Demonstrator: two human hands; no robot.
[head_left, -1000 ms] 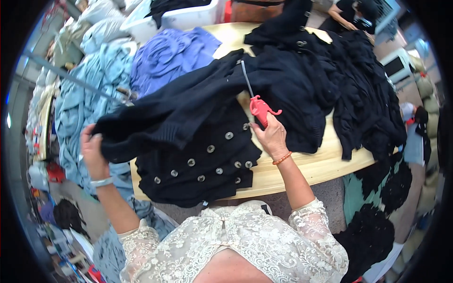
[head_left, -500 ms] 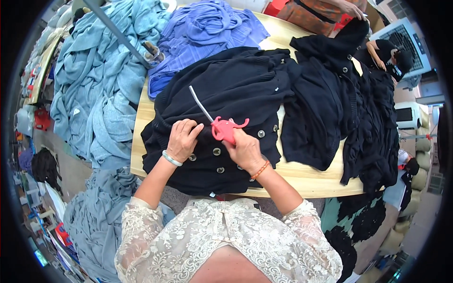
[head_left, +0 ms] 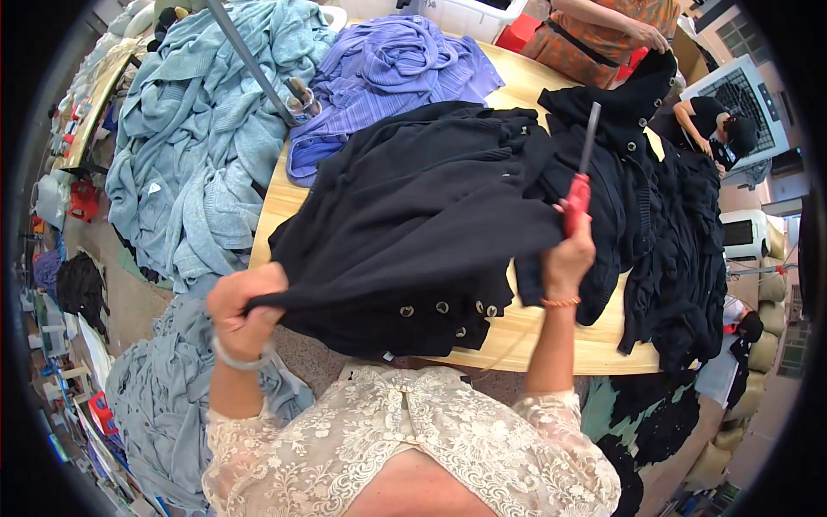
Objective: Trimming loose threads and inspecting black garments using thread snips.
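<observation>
A black knit cardigan [head_left: 431, 233] is stretched between my hands over a pile of similar black knitwear. My left hand [head_left: 247, 312] is closed in a fist on its near-left edge and is slightly blurred. In my right hand [head_left: 568, 261] is a red air blow gun [head_left: 578, 202], its long metal nozzle pointing up and away. The cardigan's right end reaches that same hand; whether the fingers pinch it is hidden. Several round buttons [head_left: 442, 308] show on the black knit below the stretched cloth.
Blue-purple knitwear [head_left: 388, 69] lies at the table's back, light teal knitwear [head_left: 202, 129] at left. A grey pole [head_left: 250, 60] slants over them. More black garments [head_left: 594, 164] cover the right side of the wooden table [head_left: 508, 340]. Across it, a co-worker's hand [head_left: 650, 36] holds black cloth.
My hands have moved apart, drawing the cardigan taut between them. My left hand has closed on its edge. The blow gun has gone right, its nozzle now pointing up.
</observation>
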